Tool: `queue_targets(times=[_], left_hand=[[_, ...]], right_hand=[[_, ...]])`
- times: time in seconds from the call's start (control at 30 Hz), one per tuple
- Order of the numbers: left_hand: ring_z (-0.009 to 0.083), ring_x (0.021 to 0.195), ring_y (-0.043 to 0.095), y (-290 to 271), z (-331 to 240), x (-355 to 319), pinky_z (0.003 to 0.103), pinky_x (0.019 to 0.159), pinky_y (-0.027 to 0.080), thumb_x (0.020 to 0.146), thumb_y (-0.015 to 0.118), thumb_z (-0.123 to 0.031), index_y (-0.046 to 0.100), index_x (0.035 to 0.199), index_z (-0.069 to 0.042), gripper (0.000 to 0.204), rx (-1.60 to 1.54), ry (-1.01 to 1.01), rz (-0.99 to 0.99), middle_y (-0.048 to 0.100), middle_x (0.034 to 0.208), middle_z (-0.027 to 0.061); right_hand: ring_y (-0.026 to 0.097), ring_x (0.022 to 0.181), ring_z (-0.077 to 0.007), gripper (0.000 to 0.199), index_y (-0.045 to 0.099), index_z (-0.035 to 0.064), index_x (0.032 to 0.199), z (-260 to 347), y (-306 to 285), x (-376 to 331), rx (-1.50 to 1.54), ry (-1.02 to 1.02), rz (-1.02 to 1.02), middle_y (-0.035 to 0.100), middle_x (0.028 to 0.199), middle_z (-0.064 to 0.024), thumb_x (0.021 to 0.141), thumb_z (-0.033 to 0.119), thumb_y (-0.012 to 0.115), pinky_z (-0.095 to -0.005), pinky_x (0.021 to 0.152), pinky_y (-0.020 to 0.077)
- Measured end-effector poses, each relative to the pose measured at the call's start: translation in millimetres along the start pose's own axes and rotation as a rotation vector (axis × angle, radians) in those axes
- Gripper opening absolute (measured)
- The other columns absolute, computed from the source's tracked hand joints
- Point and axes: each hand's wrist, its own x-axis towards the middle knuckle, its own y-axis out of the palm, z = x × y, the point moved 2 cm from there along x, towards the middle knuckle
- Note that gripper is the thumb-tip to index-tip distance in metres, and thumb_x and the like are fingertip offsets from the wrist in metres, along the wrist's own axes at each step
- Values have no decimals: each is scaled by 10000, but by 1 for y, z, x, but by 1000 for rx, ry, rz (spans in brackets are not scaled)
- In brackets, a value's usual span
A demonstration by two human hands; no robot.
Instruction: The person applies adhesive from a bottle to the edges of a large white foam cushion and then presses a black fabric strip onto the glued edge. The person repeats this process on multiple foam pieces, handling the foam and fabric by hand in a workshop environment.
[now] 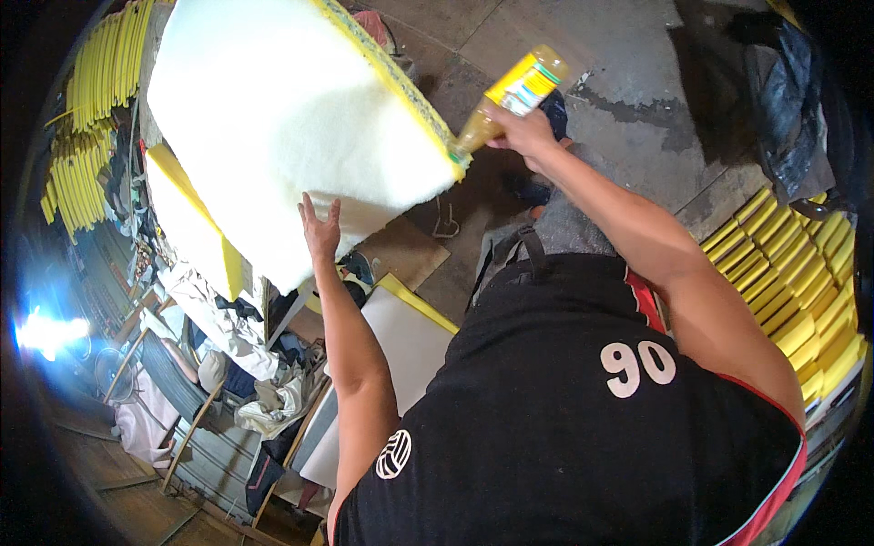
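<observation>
A large white padded cushion (273, 109) fills the upper left, with a yellow and grey foam edge (391, 77) along its right side. My right hand (523, 132) is wrapped round a clear bottle (519, 91) with a yellow label and brownish liquid. The bottle tilts neck down, its tip at the cushion's near right corner. At the cushion's lower edge, my left hand (320, 229) has its fingers stretched out against the white padding. Whether it presses on the padding I cannot tell.
Stacked yellow-edged slabs (787, 282) stand at the right, with more yellow strips (109, 64) at the far left. A white yellow-edged panel (396, 337) lies below the cushion. Cloth scraps (228, 318) clutter the left near a bright lamp (53, 333). Dark plastic sheeting (792, 109) hangs upper right.
</observation>
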Motion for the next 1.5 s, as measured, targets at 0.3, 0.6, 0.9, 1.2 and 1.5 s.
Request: queue_targets(times=[0.3,0.6,0.9,1.2,1.5], left_hand=[[384,1076,589,57,-53,-128,444,944,466,914,653,-205,609,1193,5,352,-208,367,-50,614,1190,219],[410,1145,569,131,-18,-212,458,978,454,907,629,-317,632,1183,-31,398,-200,175,390,624,1198,228],[354,1029,670,117,23,-186,405,903,509,910,607,-356,604,1264,-21,487,-242,39,395,682,1125,214],[350,1109,637,120,18,-193,408,935,492,899,603,-345,586,1285,-14,509,-197,107,483,649,1202,217],[356,1128,627,116,36,-209,406,932,493,908,596,-340,597,1273,-32,477,-213,90,498,652,1197,219]], right_hand=[[681,847,-192,373,588,13,1166,7,33,28,209,-185,38,671,1035,-101,917,268,696,-278,646,591],[677,845,-194,367,557,-1,1173,-13,-6,4,191,-157,-65,656,1039,-100,917,224,693,-308,633,603],[683,867,-190,375,575,2,1154,-55,-25,-43,199,-157,-209,665,1037,-91,922,275,686,-302,637,600],[671,814,-188,353,602,22,1122,-84,-37,-1,165,-189,-340,673,974,-82,896,270,710,-309,620,582],[669,868,-154,463,595,-2,1171,-109,-52,14,-236,-272,-501,678,1021,-78,870,321,736,-327,660,562]])
